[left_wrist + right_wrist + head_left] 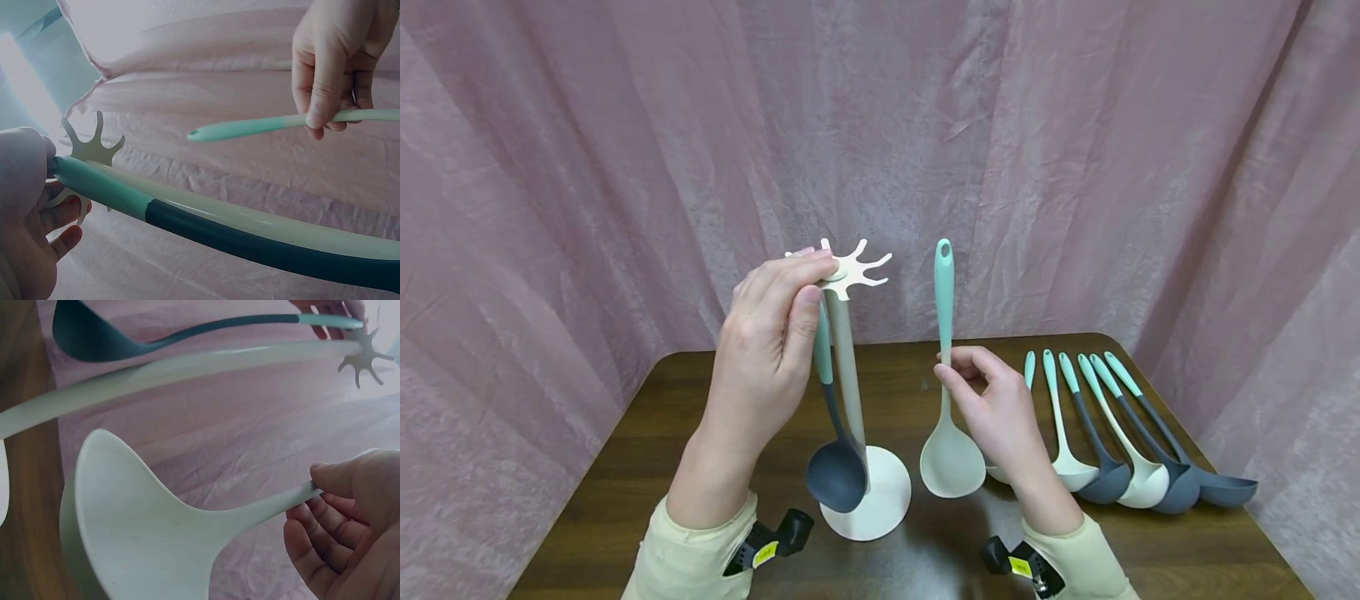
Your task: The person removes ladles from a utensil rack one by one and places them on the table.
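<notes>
A cream utensil stand (pixel 853 367) with a round base and a crown of hooks stands upright. From it hangs a dark grey ladle (pixel 837 475) with a mint handle. My left hand (pixel 767 325) holds the stand's top, fingers over the hooks beside that ladle's handle end. My right hand (pixel 996 408) pinches the cream stem of a second ladle (pixel 952 462) between thumb and fingers. This ladle is upright, mint handle up and bowl down, to the right of the stand. In the right wrist view its cream bowl (pixel 144 519) looms close to the camera.
Several more ladles (pixel 1105 479), cream or dark grey with mint handles, lie in a row at the right of the brown wooden table (pixel 625 500). The right hand partly covers the nearest one. A pink curtain (pixel 880 125) hangs behind and around the table.
</notes>
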Tool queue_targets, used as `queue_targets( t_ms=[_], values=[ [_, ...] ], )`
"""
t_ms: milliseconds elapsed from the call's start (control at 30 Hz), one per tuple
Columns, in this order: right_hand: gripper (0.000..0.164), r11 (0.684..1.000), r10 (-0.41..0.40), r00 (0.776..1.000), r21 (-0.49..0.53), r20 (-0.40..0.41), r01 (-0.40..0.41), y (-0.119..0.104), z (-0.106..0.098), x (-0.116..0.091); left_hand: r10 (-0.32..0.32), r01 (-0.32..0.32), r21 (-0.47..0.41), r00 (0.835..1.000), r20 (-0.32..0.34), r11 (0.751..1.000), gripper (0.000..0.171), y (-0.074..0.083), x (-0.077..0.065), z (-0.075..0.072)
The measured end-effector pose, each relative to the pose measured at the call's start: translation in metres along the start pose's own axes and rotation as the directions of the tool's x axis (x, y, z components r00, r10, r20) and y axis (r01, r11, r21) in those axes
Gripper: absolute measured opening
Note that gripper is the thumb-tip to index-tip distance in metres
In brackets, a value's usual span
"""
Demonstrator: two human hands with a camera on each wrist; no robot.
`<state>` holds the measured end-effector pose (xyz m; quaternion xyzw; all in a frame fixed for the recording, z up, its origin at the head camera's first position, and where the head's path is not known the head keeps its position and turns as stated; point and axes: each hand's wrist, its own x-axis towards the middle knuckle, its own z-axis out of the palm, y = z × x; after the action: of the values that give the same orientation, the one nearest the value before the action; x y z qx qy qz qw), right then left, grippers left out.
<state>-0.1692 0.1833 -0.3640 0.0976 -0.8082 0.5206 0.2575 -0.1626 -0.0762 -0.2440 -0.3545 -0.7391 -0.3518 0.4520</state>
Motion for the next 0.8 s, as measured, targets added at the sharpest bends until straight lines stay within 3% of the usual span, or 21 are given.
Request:
queue_targets(
  t_ms=[433, 800],
  values=[
    [0.012, 0.996, 0.084, 0.996, -0.041, -0.015, -0.084, 0.02, 0.006, 0.007, 0.01, -0.01, 0.003, 1.0, 0.008, 1.0, 0.031, 0.001, 0.001, -0.003],
    [0.013, 0.981, 0.161, 0.987, -0.107, -0.021, -0.162, 0.038, 0.013, 0.015, 0.001, -0.001, 0.003, 1.0, 0.002, 1.0, 0.039, 0.001, 0.0, -0.003]
  ],
)
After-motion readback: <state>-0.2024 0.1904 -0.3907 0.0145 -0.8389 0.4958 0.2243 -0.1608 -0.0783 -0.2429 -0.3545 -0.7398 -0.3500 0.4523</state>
